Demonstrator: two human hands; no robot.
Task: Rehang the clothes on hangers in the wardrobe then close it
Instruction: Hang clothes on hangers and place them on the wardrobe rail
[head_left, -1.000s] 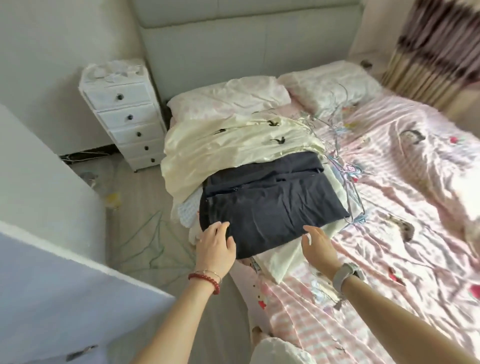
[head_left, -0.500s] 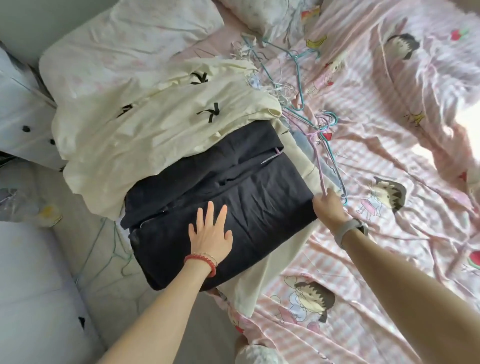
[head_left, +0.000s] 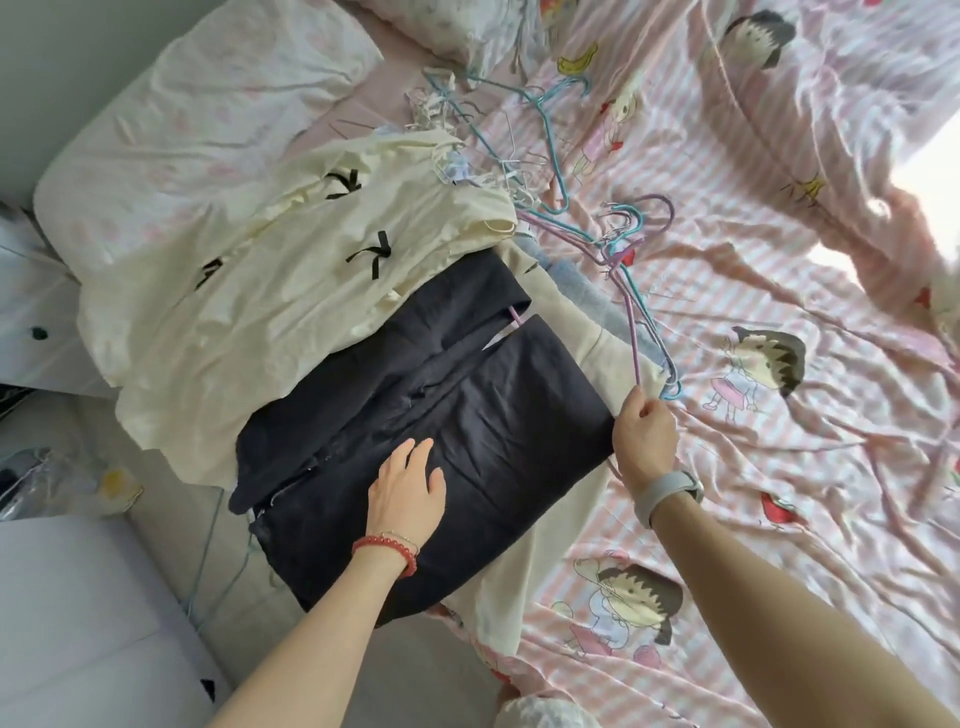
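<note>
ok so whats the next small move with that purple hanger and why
Probably draw the purple hanger clear of the tangled hangers toward the dark garment. The right hand already pinches its wire at the garment's edge, while the left hand lies flat on the fabric, steadying it; the hook end sits among the others.

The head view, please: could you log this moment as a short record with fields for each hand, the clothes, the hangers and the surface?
left hand: left hand lies flat, fingers straight, on the dark garment
right hand: right hand pinches a purple hanger at the garment's right edge
clothes: dark garment tops the pile; cream garment with black bows behind it
hangers: loose tangle of wire hangers on the bed
surface: pink striped bedsheet
</note>
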